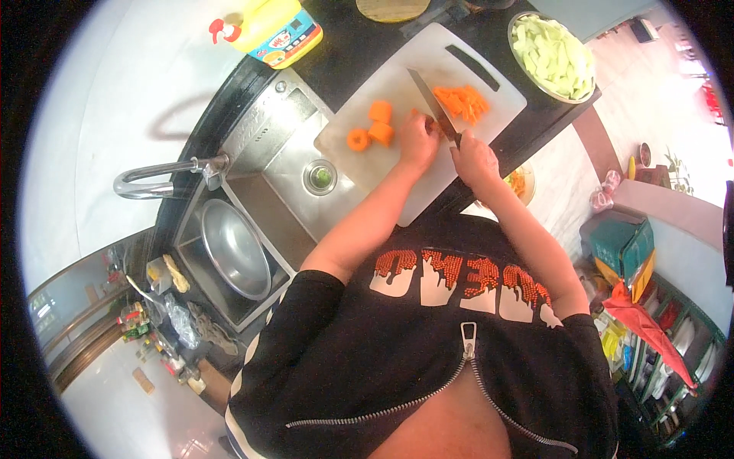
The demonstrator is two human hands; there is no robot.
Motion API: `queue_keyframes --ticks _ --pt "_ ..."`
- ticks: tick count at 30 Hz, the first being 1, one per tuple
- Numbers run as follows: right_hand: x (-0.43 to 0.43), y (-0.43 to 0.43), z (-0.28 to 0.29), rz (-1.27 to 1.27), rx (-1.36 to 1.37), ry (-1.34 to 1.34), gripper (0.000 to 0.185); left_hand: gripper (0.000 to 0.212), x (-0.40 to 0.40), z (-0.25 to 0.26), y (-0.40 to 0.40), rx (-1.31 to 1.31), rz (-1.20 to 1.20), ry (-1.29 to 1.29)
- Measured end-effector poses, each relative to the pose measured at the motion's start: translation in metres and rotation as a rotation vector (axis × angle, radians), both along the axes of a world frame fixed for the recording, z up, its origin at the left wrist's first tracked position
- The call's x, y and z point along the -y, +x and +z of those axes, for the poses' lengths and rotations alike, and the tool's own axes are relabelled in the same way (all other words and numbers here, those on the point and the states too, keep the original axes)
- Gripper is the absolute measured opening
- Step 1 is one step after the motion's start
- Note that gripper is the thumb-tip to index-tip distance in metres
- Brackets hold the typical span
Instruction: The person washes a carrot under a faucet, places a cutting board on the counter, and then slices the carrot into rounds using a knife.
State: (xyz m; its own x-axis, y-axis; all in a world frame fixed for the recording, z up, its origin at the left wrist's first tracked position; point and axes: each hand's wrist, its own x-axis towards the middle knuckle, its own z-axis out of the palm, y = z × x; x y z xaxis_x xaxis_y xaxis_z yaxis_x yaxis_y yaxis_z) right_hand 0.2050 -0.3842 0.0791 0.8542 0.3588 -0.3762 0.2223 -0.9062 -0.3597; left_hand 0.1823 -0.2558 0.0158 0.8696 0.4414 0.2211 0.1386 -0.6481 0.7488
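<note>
My right hand point(477, 159) grips the handle of a kitchen knife point(430, 97), its blade pointing away from me across a white plastic cutting board point(390, 179). Left of the blade, my left hand point(418, 142) has its fingers curled down over a carrot piece point(416, 111), which they mostly cover. Cut carrot strips point(463, 103) lie in a loose pile on the board, to the right of the blade. Three peeled carrot chunks point(380, 133) sit together to the left of my left hand; one shows its round cut face.
The board's left part overhangs a steel sink point(287, 137) with a curved faucet point(152, 178). A metal basin point(235, 246) sits in its nearer bowl. Pale green vegetable strips fill a metal bowl point(512, 43) near the counter's edge. A yellow detergent jug point(287, 34) stands behind the sink.
</note>
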Motion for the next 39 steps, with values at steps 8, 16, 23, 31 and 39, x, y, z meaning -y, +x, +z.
queue_keyframes --ticks 8,16,23,31,39 --pt "0.001 -0.010 0.024 0.070 -0.006 -0.014 0.024 0.013 0.000 -0.003 -0.007 -0.014 -0.018 -0.155" --pt "-0.008 -0.002 0.007 0.038 -0.025 -0.058 0.024 0.012 0.000 -0.003 -0.003 -0.003 -0.021 -0.099" --pt "-0.001 -0.005 0.008 -0.016 -0.033 0.010 0.026 0.017 -0.002 0.000 -0.004 -0.040 0.002 -0.109" --pt "-0.003 -0.009 0.027 0.024 -0.071 -0.044 0.026 0.016 0.000 0.002 -0.011 -0.041 0.012 -0.199" --pt "-0.005 -0.005 0.030 0.091 -0.059 -0.059 0.023 0.013 -0.002 0.000 -0.010 0.002 -0.011 -0.104"
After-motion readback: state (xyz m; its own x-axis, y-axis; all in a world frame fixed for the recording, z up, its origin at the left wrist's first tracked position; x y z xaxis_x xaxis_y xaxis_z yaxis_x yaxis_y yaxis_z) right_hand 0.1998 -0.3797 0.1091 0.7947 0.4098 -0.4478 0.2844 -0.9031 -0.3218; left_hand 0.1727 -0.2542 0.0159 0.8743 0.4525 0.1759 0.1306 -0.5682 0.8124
